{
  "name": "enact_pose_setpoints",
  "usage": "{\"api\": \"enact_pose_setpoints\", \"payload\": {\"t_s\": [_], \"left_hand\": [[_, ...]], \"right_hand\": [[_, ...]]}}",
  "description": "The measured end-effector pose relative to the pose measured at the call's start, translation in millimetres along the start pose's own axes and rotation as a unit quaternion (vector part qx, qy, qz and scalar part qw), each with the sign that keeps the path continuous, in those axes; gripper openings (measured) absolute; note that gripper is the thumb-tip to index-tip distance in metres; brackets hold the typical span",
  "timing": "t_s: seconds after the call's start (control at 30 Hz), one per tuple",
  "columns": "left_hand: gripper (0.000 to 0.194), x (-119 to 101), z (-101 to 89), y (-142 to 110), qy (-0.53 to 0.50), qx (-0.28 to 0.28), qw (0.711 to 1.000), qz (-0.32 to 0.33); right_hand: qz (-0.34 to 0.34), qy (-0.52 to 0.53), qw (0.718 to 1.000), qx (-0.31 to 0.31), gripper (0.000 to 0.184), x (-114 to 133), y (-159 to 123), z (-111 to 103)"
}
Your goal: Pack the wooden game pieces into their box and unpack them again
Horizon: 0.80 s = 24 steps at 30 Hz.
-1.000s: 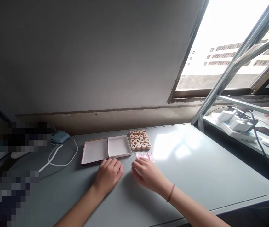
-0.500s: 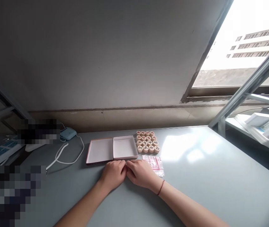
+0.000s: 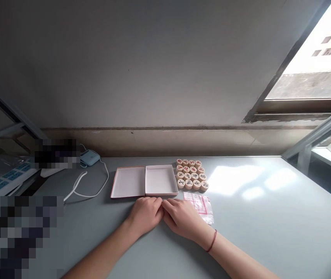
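My left hand (image 3: 146, 213) rests on the table with its fingers curled in, just in front of an open box lid. Beside it, fingertips touching, lies my right hand (image 3: 181, 217), also curled closed, with a thin red cord on the wrist. Nothing shows in either hand; the undersides are hidden. Behind them sit two shallow white-lined box halves, the left one (image 3: 129, 182) and the right one (image 3: 161, 180), side by side. Several round wooden xiangqi pieces (image 3: 191, 174) with red and black characters stand in stacked rows to the right. A clear plastic bag with red print (image 3: 202, 205) lies partly behind my right wrist.
On the left are a pale blue device (image 3: 90, 157), a looped white cable (image 3: 94, 197) and a power strip (image 3: 5, 178). The grey table (image 3: 255, 232) ends against the wall. Metal frame bars slant at both sides, and a window is at upper right.
The camera view has shifted, so the table things appear farther right. Both hands keep the same curled pose, touching each other; the boxes, pieces and bag stay where they were on the table.
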<state>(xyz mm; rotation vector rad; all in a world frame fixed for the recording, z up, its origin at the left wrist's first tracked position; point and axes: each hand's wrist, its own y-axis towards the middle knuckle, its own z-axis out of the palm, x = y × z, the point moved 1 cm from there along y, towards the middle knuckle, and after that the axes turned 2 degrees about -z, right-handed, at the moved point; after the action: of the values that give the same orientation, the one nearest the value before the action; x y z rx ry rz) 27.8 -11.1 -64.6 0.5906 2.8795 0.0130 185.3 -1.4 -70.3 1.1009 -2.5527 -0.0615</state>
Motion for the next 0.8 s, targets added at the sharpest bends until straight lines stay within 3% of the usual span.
{"api": "enact_pose_setpoints", "payload": {"t_s": [0.47,0.8], "left_hand": [[0.015,10,-1.0,-13,-0.012,-0.039,0.996,0.082],[0.017,13,-8.1,-17,-0.056,-0.019,0.995,0.078]], "right_hand": [[0.01,-0.002,0.999,-0.038,0.01,2,-1,10],[0.045,0.0,0.999,-0.019,0.01,7,2,4]]}}
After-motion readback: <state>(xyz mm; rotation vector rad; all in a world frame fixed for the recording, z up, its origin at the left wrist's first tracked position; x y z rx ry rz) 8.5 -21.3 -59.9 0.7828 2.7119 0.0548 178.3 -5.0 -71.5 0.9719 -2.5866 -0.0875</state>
